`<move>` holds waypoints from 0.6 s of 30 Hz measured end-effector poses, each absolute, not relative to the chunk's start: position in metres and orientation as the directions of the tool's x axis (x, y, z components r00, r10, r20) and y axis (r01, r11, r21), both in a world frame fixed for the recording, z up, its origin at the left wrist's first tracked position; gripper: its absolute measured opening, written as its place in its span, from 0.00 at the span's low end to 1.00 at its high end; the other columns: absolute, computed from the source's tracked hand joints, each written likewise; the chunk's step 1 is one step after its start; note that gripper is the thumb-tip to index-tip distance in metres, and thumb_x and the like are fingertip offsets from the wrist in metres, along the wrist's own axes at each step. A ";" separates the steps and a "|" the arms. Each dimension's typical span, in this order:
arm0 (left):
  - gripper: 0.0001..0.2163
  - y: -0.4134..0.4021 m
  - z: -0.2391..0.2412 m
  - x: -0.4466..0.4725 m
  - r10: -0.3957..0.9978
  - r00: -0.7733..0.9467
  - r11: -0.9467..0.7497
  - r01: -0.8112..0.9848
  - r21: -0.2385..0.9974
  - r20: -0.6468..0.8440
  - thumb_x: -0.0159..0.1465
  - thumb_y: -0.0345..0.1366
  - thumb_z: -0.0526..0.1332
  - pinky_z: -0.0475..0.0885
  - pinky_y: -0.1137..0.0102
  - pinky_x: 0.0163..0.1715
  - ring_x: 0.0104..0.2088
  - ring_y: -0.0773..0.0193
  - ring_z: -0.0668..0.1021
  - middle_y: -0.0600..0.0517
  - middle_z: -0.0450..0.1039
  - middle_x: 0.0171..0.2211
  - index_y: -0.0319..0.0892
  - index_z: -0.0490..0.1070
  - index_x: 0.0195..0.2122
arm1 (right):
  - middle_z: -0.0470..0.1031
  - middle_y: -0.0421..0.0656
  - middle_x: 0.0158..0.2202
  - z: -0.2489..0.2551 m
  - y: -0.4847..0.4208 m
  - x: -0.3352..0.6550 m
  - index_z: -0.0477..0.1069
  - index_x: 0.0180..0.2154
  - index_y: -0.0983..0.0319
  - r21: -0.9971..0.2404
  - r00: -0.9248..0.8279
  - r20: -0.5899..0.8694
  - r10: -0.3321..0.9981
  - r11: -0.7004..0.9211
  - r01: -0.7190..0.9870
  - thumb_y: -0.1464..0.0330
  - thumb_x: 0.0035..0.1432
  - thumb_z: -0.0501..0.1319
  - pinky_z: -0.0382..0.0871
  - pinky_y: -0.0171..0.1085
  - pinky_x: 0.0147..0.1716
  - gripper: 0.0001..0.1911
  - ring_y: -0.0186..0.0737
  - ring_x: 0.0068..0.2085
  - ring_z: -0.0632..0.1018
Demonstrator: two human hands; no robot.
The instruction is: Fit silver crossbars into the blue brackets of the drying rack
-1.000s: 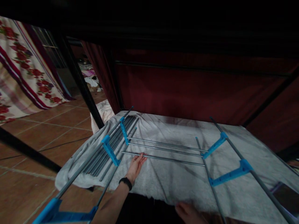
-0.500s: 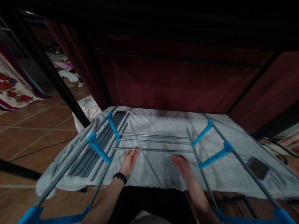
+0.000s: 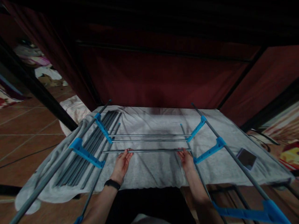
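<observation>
A thin grey metal tube (image 3: 151,151) lies crosswise between the two sides of a rack frame. Near its left end, my left hand (image 3: 122,160) pinches it, a dark band on that wrist. Toward the other end my right hand (image 3: 185,157) has its fingers closed on the same tube. Beyond it, two more crossbars (image 3: 149,141) span the frame. Blue plastic brackets join the long side poles, among them a left bracket (image 3: 90,157) and a right bracket (image 3: 209,151).
Several loose grey tubes (image 3: 87,149) lie side by side on the grey blanket (image 3: 151,171) at the left. A dark flat rectangular object (image 3: 246,158) rests at the right. A dark red panel (image 3: 158,81) rises behind. Cloths (image 3: 48,73) lie on the tiled floor.
My right hand has moved up to the tube and closed on it. My left hand keeps its hold. The view has shifted to the right.
</observation>
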State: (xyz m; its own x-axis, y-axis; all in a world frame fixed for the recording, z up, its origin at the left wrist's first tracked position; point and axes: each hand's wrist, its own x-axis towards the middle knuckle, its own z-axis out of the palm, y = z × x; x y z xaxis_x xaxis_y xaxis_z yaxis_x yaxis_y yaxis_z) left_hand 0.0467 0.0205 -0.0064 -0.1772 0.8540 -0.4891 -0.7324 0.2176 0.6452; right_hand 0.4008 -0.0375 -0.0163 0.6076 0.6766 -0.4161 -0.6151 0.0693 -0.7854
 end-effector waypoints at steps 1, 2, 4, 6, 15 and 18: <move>0.13 0.022 -0.006 0.045 0.846 -0.174 0.232 -0.731 0.641 -0.505 0.72 0.20 0.60 0.83 0.70 0.41 0.31 0.66 0.84 0.47 0.82 0.32 0.37 0.77 0.32 | 0.82 0.37 0.30 -0.018 -0.038 0.404 0.71 0.32 0.59 -0.787 0.614 -0.417 0.670 0.072 -0.613 0.65 0.54 0.75 0.83 0.36 0.38 0.13 0.37 0.34 0.83; 0.12 0.023 -0.004 0.044 0.837 -0.171 0.247 -0.730 0.637 -0.520 0.72 0.20 0.60 0.84 0.70 0.40 0.30 0.66 0.84 0.47 0.82 0.31 0.37 0.78 0.33 | 0.82 0.38 0.30 -0.020 -0.039 0.408 0.72 0.32 0.59 -0.789 0.617 -0.415 0.669 0.073 -0.610 0.65 0.52 0.76 0.83 0.36 0.38 0.14 0.37 0.34 0.84; 0.12 0.026 -0.002 0.039 0.819 -0.171 0.268 -0.730 0.629 -0.547 0.73 0.22 0.59 0.84 0.69 0.38 0.30 0.64 0.84 0.46 0.83 0.32 0.37 0.78 0.34 | 0.82 0.37 0.30 -0.028 -0.042 0.413 0.73 0.32 0.58 -0.798 0.627 -0.399 0.669 0.084 -0.597 0.63 0.47 0.79 0.84 0.37 0.39 0.17 0.37 0.33 0.84; 0.12 0.028 0.001 0.033 0.808 -0.185 0.265 -0.734 0.626 -0.559 0.74 0.23 0.58 0.83 0.69 0.39 0.31 0.62 0.85 0.44 0.84 0.33 0.37 0.78 0.35 | 0.80 0.35 0.27 -0.038 -0.046 0.418 0.73 0.31 0.57 -0.813 0.646 -0.368 0.669 0.105 -0.572 0.61 0.43 0.81 0.85 0.38 0.40 0.20 0.38 0.31 0.83; 0.06 0.024 -0.009 0.016 0.749 -0.347 0.116 -0.771 0.627 -0.565 0.74 0.26 0.62 0.82 0.67 0.44 0.37 0.60 0.88 0.45 0.84 0.36 0.39 0.76 0.40 | 0.79 0.38 0.27 -0.073 -0.063 0.453 0.72 0.26 0.53 -0.899 0.667 -0.338 0.665 -0.018 -0.438 0.58 0.41 0.78 0.86 0.44 0.38 0.17 0.43 0.30 0.84; 0.05 0.023 -0.013 0.015 0.748 -0.356 0.093 -0.780 0.618 -0.561 0.73 0.26 0.62 0.82 0.68 0.44 0.37 0.60 0.88 0.44 0.84 0.36 0.39 0.76 0.40 | 0.82 0.39 0.33 -0.078 -0.068 0.462 0.73 0.26 0.50 -0.922 0.650 -0.301 0.698 -0.037 -0.386 0.57 0.40 0.78 0.86 0.46 0.41 0.16 0.45 0.36 0.86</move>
